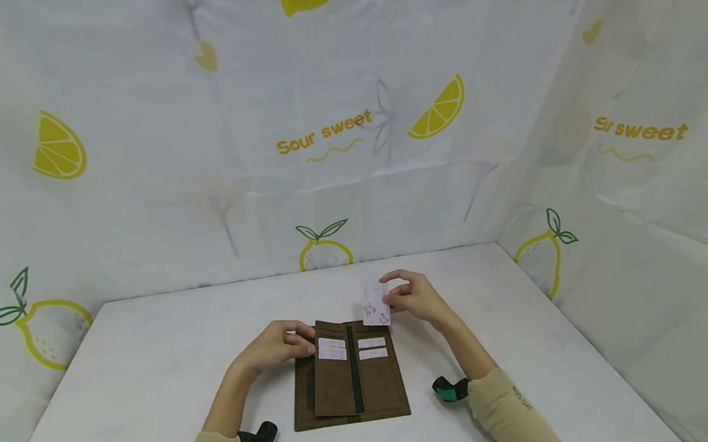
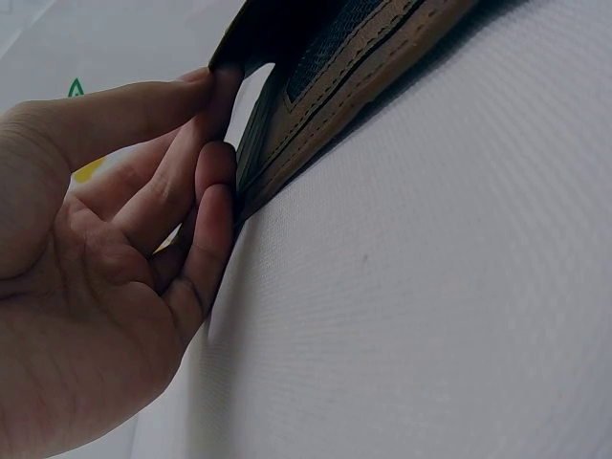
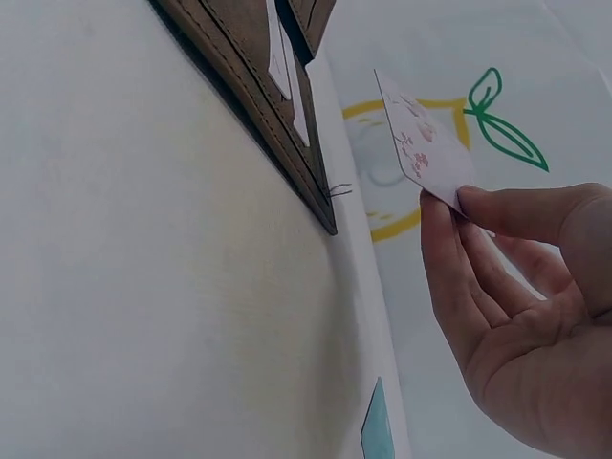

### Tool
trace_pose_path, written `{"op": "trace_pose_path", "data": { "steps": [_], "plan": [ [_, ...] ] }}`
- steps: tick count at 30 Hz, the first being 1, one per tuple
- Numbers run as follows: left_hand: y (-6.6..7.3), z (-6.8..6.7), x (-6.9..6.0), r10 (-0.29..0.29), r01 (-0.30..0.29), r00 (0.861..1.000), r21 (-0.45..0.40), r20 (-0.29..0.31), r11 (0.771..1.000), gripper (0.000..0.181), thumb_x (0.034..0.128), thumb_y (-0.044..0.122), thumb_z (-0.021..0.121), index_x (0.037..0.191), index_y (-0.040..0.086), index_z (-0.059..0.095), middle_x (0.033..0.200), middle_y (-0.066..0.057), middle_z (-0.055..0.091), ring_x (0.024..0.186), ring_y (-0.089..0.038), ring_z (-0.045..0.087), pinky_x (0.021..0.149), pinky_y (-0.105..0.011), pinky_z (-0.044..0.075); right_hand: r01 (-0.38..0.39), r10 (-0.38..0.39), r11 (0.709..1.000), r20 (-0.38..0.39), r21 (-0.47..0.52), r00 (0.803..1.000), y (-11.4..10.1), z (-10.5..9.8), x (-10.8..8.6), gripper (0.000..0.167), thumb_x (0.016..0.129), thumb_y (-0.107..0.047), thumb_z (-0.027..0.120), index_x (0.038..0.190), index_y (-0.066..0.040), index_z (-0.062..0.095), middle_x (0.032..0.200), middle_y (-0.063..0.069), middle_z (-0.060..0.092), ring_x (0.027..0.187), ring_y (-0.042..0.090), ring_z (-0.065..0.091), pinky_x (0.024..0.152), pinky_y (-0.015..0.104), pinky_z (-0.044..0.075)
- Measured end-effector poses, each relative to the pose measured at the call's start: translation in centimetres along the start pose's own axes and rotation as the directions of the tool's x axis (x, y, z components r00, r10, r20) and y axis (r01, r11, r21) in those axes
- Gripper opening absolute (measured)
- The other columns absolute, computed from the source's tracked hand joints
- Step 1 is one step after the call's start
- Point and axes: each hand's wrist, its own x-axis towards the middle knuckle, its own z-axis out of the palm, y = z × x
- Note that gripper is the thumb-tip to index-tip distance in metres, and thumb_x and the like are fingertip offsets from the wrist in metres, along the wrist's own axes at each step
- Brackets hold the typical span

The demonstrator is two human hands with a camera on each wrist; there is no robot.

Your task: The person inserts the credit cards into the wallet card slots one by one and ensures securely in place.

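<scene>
A brown wallet (image 1: 383, 390) lies unfolded on the white table, its inner flap (image 1: 335, 387) partly raised on the left half. My left hand (image 1: 281, 343) pinches that flap near its upper left edge; in the left wrist view the thumb and fingers of the left hand (image 2: 124, 210) meet at the dark leather edge. White printed cards (image 1: 332, 349) show in slots on both halves. Between thumb and fingers, my right hand (image 1: 416, 298) holds a white card with a pink flower print (image 1: 374, 305), just above the wallet's upper right corner. The right wrist view shows this card (image 3: 426, 148) tilted, apart from the wallet.
The white table (image 1: 188, 348) meets a lemon-printed cloth backdrop (image 1: 190, 228) along its back edge, with another cloth side (image 1: 662, 208) to the right. Black straps with small devices (image 1: 259, 438) sit on both wrists. A pale blue shape (image 3: 378, 430) shows low in the right wrist view.
</scene>
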Motion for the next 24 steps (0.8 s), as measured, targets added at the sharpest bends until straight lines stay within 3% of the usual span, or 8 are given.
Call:
{"op": "trace_pose_path", "data": {
  "steps": [10,24],
  "plan": [
    [-0.2,-0.1,0.1,-0.006,0.006,1.000,-0.005,0.004,1.000,0.031,0.0994,0.009,0.073,0.126,-0.005,0.068,0.101,-0.010,0.084,0.096,-0.007,0.071,0.090,-0.026,0.051,-0.009,0.011,0.999,0.035,-0.041,0.999,0.5,0.8,0.1,0.035,0.101,0.002,0.070,0.136,0.003,0.066,0.104,0.028,0.081,0.083,0.021,0.077,0.079,0.036,0.066],
    [-0.1,0.0,0.0,0.010,-0.009,1.000,-0.021,0.008,1.000,0.031,0.0993,0.007,0.073,0.127,-0.006,0.067,0.104,-0.015,0.084,0.095,-0.008,0.072,0.091,-0.028,0.052,0.040,-0.036,0.993,0.038,-0.113,0.999,0.7,2.0,0.2,0.030,0.102,0.004,0.068,0.132,0.002,0.068,0.104,0.028,0.081,0.076,0.019,0.076,0.071,0.025,0.062]
  ]
}}
